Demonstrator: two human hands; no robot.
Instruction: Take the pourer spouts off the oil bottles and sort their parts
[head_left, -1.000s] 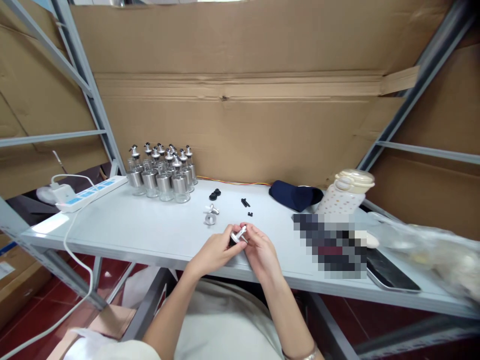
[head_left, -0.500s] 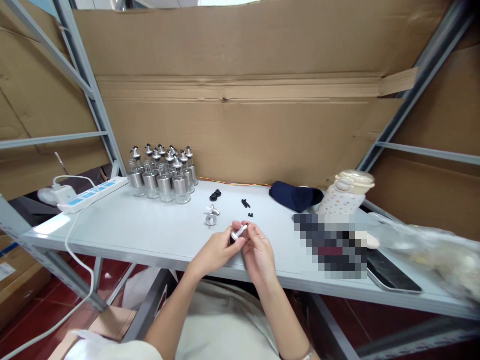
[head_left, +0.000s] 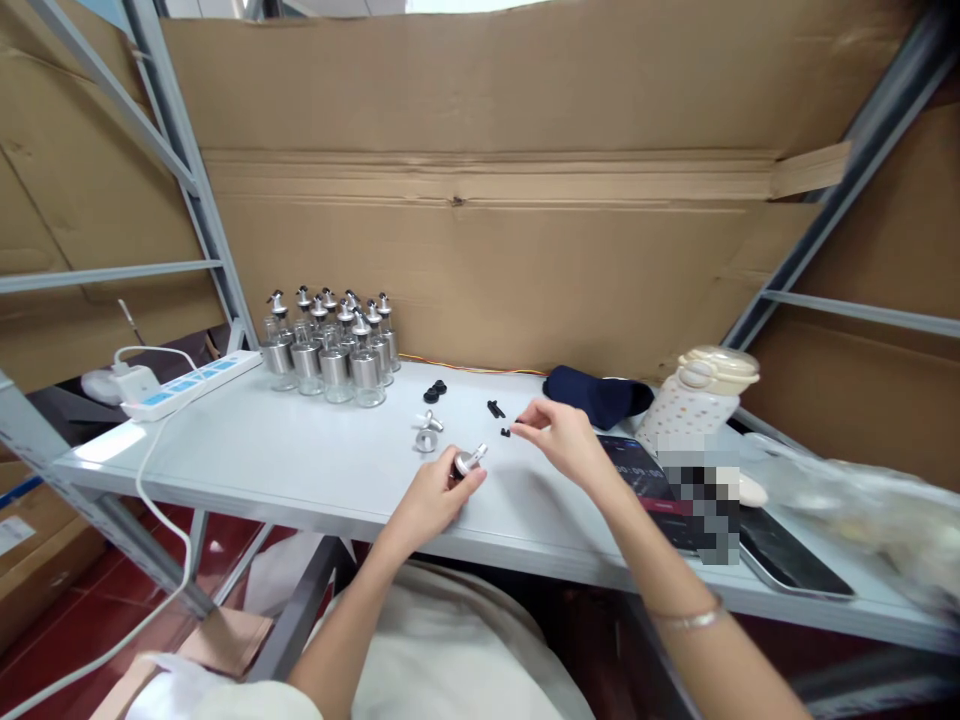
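Note:
My left hand (head_left: 431, 500) is closed around a bottle pour spout (head_left: 472, 460), silver on top with a black base, its thin tube pointing up and right. Over the table to the right, the thumb and fingers of my right hand (head_left: 562, 440) are pinched together, with a tiny dark part (head_left: 518, 422) showing at their tips. Just left of those fingertips lie small black pieces (head_left: 505, 433) and a black lever-like part (head_left: 496, 409). Left of them are a silver spout piece (head_left: 432, 421), a silver ring (head_left: 426, 441) and black round stoppers (head_left: 433, 393).
Several glass-and-steel bottles (head_left: 367, 375) with pour spouts stand at the back left beside a power strip (head_left: 191, 385). On the right are a navy cap (head_left: 592, 397), a dotted flask (head_left: 686, 405), phones (head_left: 795, 555) and a plastic bag (head_left: 862, 510). Cardboard (head_left: 480, 260) walls the back.
My right hand has left the spout and moved right and away from me, to the small black pieces. My left hand still holds the spout. The view has shifted slightly.

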